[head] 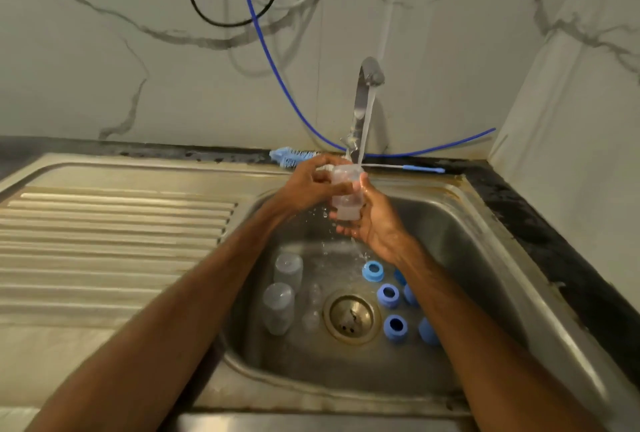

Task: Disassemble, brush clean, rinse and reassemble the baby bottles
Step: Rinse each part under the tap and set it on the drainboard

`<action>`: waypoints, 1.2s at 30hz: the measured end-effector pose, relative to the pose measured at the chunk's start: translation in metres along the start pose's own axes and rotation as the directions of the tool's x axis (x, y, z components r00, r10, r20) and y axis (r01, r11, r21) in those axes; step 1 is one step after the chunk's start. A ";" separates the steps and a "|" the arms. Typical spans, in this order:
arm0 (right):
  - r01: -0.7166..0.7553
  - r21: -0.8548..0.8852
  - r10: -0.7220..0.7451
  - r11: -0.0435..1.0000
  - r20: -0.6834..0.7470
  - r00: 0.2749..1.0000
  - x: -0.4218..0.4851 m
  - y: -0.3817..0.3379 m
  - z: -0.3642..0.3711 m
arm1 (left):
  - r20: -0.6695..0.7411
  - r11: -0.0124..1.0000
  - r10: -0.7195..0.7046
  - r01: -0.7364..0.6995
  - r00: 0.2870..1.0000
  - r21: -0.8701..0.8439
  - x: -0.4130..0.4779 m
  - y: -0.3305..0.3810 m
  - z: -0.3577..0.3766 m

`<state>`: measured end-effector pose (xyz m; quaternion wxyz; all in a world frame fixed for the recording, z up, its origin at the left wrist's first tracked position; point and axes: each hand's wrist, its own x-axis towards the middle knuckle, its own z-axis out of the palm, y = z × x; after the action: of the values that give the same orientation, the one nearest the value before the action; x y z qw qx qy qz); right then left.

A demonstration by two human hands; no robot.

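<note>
Two hands met on one clear bottle [346, 194], held in the air under the running tap [369, 78] at the back of the sink [467, 258]. Our left hand [311, 179] curled its fingers round the upper, wider end. Our right hand [369, 224] cupped the lower, narrower end from the side, thumb raised along the wall. The bottle's long axis stood close to upright, leaning a little, with the narrow end pointing down. The stream of water [365, 127] came down on its upper right edge, on the side of the right thumb, and ran off below the right palm. Through the wet plastic we could not tell whether the top end was open or closed. We judged this to be the rinse step, and the next move turned on that axis: the open end had to face the stream for water to get inside. The left hand, nearer the top, seemed better placed to turn it. Down on the sink floor, well below the hands, two more clear bottles [284, 288] lay left of the drain [351, 317]. Several blue rings [388, 295] lay to its right. A blue brush [291, 157] lay on the ledge behind the left hand. Little of the task looked finished, since nothing had been put back together.
</note>
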<state>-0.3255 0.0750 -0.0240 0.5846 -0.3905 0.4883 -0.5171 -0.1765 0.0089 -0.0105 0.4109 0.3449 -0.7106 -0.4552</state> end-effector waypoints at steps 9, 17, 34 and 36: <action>-0.049 0.033 0.049 0.998 -0.019 0.999 0.012 0.017 -0.004 | 0.086 0.997 0.049 -0.054 0.995 0.051 -0.004 -0.027 -0.005; -0.107 -0.290 0.101 0.951 -0.034 0.994 -0.004 -0.033 0.002 | 0.072 0.981 -0.156 0.146 0.985 0.126 -0.007 0.010 -0.023; -0.260 -0.475 0.136 0.841 -0.281 0.950 -0.014 -0.116 0.017 | -0.042 0.842 -0.486 0.480 0.873 0.248 0.001 0.136 -0.004; -0.260 -0.456 0.141 0.851 -0.279 0.950 -0.013 -0.126 0.018 | -0.057 0.825 -0.497 0.491 0.866 0.279 0.000 0.138 -0.004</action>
<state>-0.3363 0.0662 0.1035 0.4562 -0.4077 0.7066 -0.3555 -0.1890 0.0553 0.1192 0.2187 0.5681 -0.6588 -0.4421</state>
